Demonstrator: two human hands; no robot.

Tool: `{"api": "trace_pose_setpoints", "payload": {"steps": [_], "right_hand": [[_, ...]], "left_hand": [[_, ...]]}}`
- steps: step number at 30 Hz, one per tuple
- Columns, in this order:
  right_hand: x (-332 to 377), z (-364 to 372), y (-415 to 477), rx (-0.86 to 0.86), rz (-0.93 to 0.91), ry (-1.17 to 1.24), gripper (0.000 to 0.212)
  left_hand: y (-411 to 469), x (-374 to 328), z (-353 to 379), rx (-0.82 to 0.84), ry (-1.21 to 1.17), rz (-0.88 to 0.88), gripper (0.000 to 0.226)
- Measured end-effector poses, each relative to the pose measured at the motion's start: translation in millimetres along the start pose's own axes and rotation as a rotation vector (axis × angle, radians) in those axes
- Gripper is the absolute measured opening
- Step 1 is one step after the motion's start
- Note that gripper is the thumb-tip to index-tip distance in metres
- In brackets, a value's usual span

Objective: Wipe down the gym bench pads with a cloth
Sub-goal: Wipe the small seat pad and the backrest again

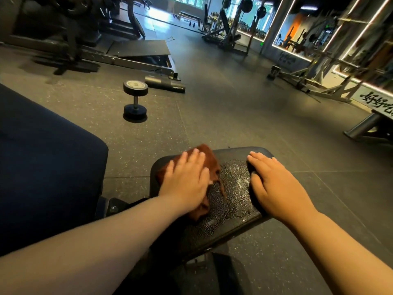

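Left hand [184, 182] is pressing the brown cloth [209, 165] flat-fingered onto the seat pad [234, 201], left side; nothing pinched. Right hand [274, 184] is lying open over the pad's right edge. Cloth's likely soft, light, bunching easily; pad's cracked vinyl probably snagging, so palm down mid-cloth.

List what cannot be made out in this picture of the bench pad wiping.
Brown cloth: head view, mostly under the left hand; its full shape is hidden.
Black bench pad: right edge covered by the right hand, near end by forearms.
Dark blue pad: cut by the left frame edge.
Dumbbell: end-plate marking too small to read.
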State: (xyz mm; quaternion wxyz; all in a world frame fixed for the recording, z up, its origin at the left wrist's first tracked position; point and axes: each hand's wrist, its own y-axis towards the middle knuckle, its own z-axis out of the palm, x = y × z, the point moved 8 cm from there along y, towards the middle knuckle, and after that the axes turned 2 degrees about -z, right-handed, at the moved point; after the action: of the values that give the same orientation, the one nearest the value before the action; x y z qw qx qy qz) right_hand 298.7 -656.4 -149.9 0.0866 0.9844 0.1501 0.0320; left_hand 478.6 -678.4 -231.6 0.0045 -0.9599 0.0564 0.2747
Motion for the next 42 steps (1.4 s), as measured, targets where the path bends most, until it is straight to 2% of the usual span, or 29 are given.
{"api": "trace_pose_setpoints", "payload": {"steps": [2,3,7,9,10,13,15,19,21,23,27,29,32,33,35,39,41,42], "right_hand": [[-1.3,-1.7,-1.7,-0.054,0.026,0.081,0.056],[-2.4,-3.6,-2.9,-0.084,0.053,0.127,0.053],[-17.9,-7.7,-9.1,-0.16,0.193,0.308,0.046],[-20.1,-9.1,-10.2,-0.189,0.208,0.338,0.046],[-20.5,-9.0,-9.9,-0.201,0.216,0.339,0.046],[-21.3,-8.0,-8.5,-0.204,0.245,0.324,0.046],[-20.7,-8.8,-8.9,-0.197,0.246,0.319,0.046],[-18.6,-10.7,-11.6,-0.186,0.243,0.33,0.045],[-16.9,-10.1,-11.0,-0.182,0.228,0.324,0.045],[-18.3,-9.3,-10.3,-0.188,0.229,0.331,0.044],[-21.7,-8.6,-8.9,-0.211,0.256,0.325,0.045],[-22.5,-7.5,-10.3,-0.212,0.272,0.334,0.046],[-23.1,-8.1,-12.6,-0.231,0.287,0.346,0.046],[-22.5,-8.8,-13.9,-0.243,0.296,0.336,0.046],[-21.3,-11.3,-15.3,-0.262,0.331,0.301,0.046],[-23.1,-13.1,-16.0,-0.271,0.389,0.244,0.046],[-25.9,-10.9,-16.4,-0.265,0.391,0.257,0.046],[-27.0,-9.8,-16.6,-0.269,0.383,0.273,0.046]], "left_hand": [[10.6,-12.8,0.7,-0.014,-0.019,-0.146,0.06],[6.2,-30.3,3.0,-0.023,-0.008,-0.115,0.06],[-50.0,-80.6,11.9,-0.026,0.037,0.348,0.057],[-43.8,-61.7,10.2,0.005,0.016,0.397,0.056],[-27.4,-47.8,9.4,0.007,0.027,0.336,0.056],[23.7,-23.5,4.2,0.032,-0.004,-0.016,0.058],[26.7,-46.9,6.6,0.004,-0.007,-0.058,0.06],[-33.8,-103.9,14.4,-0.057,0.065,0.388,0.06],[-37.1,-93.0,11.5,-0.01,0.021,0.475,0.057],[-13.9,-75.0,7.8,-0.001,0.012,0.389,0.055],[25.0,-75.5,9.5,-0.026,0.0,0.073,0.058],[12.6,-90.3,13.4,-0.028,0.037,0.121,0.058],[-31.1,-94.4,13.0,-0.021,0.038,0.406,0.056],[-39.3,-87.6,10.4,-0.009,0.0,0.45,0.054],[-30.3,-70.6,7.3,-0.001,-0.033,0.406,0.054],[19.7,-71.7,11.7,0.015,0.039,0.104,0.06],[24.7,-89.6,16.2,0.03,0.032,0.075,0.059],[18.4,-98.8,16.4,0.023,0.033,0.121,0.058]]}}
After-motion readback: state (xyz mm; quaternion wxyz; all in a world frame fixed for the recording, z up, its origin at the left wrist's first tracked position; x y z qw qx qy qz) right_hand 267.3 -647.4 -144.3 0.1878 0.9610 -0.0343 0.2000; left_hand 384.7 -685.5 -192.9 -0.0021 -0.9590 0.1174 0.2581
